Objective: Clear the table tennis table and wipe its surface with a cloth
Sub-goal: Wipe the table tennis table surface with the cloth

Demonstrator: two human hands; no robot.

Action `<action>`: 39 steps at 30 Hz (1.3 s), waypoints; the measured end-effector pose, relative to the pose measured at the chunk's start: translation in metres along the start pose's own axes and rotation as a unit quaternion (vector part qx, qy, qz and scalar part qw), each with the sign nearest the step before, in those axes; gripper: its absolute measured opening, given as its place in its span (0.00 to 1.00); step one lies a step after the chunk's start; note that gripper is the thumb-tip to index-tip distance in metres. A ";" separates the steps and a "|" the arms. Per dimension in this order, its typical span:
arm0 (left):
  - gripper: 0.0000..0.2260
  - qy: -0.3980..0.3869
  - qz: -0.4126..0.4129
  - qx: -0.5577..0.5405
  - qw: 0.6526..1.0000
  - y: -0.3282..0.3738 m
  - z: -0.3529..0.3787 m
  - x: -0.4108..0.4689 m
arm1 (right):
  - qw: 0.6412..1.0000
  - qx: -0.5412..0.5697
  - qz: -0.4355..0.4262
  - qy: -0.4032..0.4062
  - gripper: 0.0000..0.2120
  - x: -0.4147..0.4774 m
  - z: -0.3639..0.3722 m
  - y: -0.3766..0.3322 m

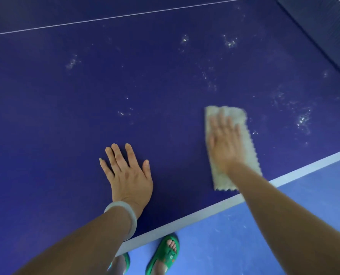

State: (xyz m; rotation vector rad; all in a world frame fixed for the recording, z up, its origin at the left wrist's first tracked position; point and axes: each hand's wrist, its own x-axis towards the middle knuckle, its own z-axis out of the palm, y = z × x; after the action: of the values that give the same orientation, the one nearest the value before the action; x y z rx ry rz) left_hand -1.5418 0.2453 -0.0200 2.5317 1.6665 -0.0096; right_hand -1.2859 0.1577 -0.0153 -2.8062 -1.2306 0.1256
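The dark blue table tennis table [85, 96] fills most of the view, its white edge line running along the near side. A folded pale cloth [244, 147] lies flat on it near that edge. My right hand [224, 143] presses on the cloth with straight fingers and looks blurred. My left hand [127, 173] rests flat on the bare table to the left, fingers spread, a pale bangle on its wrist. Whitish wet specks [229, 42] dot the surface beyond and to the right of the cloth.
The net [324, 26] crosses the top right corner. A thin white centre line [105, 17] runs across the far part of the table. Below the table edge are a lighter blue floor [284, 215] and my feet in green sandals [165, 253].
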 end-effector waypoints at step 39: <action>0.32 0.013 0.006 -0.078 0.997 -0.010 0.000 -0.002 | 0.998 0.030 -0.031 -0.049 0.28 -0.060 -0.001 -0.015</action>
State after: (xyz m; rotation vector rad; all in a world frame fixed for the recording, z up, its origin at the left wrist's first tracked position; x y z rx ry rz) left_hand -1.5516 0.2474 -0.0209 2.4371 1.5926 0.1492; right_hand -1.3375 0.1238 -0.0105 -2.7363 -1.3098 0.2943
